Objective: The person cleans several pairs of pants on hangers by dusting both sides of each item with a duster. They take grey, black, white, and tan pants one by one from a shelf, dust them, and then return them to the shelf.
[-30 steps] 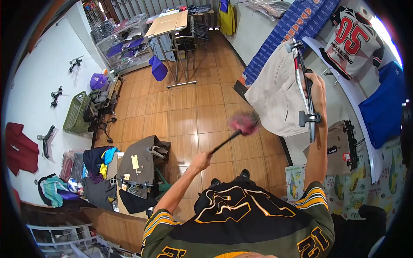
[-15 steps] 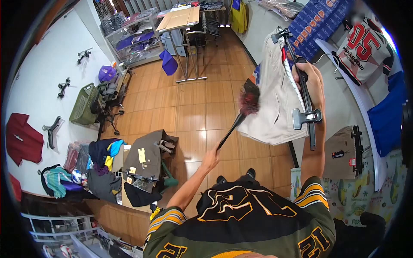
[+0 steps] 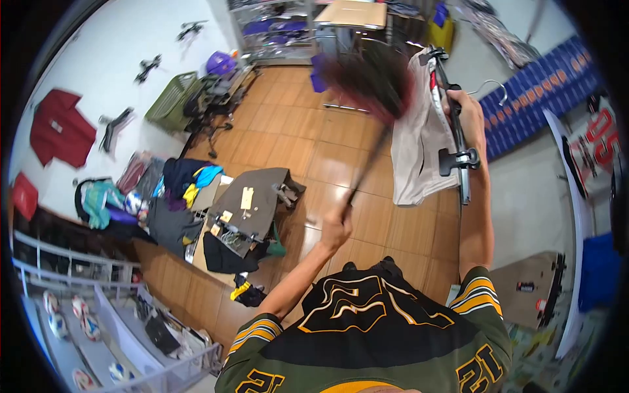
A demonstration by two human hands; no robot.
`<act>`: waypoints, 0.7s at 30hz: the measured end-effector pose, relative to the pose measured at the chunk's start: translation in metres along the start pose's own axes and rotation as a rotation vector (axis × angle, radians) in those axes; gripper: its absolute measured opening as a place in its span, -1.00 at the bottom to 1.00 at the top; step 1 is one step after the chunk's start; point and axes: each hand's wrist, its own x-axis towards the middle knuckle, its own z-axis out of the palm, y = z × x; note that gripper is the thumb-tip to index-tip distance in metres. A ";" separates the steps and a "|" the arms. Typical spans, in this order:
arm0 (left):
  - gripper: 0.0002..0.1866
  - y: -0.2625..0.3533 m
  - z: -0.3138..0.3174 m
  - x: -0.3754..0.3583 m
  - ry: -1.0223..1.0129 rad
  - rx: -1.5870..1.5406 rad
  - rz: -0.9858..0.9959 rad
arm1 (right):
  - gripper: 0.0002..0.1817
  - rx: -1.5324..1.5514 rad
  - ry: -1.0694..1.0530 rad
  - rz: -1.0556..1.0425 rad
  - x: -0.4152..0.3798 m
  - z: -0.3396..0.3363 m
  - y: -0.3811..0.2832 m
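My left hand (image 3: 336,227) is closed round the black handle of a duster (image 3: 373,82), whose dark red head is smeared by motion near the upper left edge of the shorts. Beige shorts (image 3: 419,144) hang sideways from a black clip hanger (image 3: 458,131) with a metal hook. My right hand (image 3: 468,118) grips that hanger at its middle, and the shorts extend leftward from it. Whether the duster head touches the cloth is unclear.
At the left, a low table bears folded clothes and brown trousers (image 3: 255,196). A green basket (image 3: 173,101) stands behind it. Farther back is a wooden-topped table (image 3: 352,14). A shelf with balls (image 3: 124,321) is at lower left; clothes hang on the right wall.
The duster has swung up and away from the shorts' lower left side, now blurred. The view has turned, so the room appears shifted. My right hand still holds the hanger.
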 end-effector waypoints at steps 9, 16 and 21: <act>-0.50 -0.145 -0.105 -0.222 -0.385 0.552 -1.028 | -0.79 0.185 -0.462 0.011 0.042 0.116 0.013; -0.59 -0.144 -0.140 -0.342 -0.061 0.419 -1.535 | -0.80 0.130 -0.674 0.077 0.092 0.276 0.093; -0.58 -0.169 -0.115 -0.419 0.131 0.189 -1.835 | -0.75 0.157 -0.833 0.009 0.127 0.404 0.174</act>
